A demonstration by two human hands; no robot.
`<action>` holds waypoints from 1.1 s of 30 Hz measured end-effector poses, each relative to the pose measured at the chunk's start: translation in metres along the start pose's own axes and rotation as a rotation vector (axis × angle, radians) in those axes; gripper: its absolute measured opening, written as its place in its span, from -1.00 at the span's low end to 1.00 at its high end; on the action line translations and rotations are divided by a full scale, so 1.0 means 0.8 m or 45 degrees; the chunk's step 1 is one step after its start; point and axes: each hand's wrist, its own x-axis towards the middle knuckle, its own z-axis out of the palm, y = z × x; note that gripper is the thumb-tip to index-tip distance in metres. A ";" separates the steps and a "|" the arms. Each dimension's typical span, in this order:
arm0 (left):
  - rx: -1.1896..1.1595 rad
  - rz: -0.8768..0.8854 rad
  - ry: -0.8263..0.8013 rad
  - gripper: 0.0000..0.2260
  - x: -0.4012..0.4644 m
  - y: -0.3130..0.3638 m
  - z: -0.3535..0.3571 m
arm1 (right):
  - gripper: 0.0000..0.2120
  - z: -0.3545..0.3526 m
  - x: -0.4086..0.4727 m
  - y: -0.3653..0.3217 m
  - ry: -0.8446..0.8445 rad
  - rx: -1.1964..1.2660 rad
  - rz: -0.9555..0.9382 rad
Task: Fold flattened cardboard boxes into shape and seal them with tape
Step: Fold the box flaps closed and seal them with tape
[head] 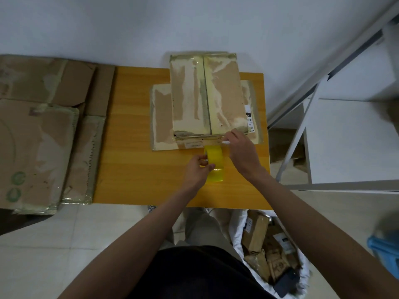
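Note:
A folded cardboard box (207, 93), its top flaps closed along a taped middle seam, stands on the yellow table (133, 130). Beneath it lies a flattened box (162, 117). A roll of yellow tape (214, 165) stands just in front of the box, with a strip running up to the box's near face. My left hand (199, 167) grips the roll from the left. My right hand (239, 149) is at the box's near right corner and holds a small white tool (225, 142), curled round it; the tool's tip is hidden.
Several flattened boxes (43, 134) are stacked at the table's left. A white bag of small cardboard parcels (267, 249) sits on the floor at lower right. A white metal shelf frame (302, 117) stands right of the table. A blue object (384, 249) is at the far right edge.

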 end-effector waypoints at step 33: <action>0.019 0.015 -0.012 -0.65 0.020 -0.007 -0.007 | -0.77 0.042 0.003 -0.010 -0.320 1.768 1.197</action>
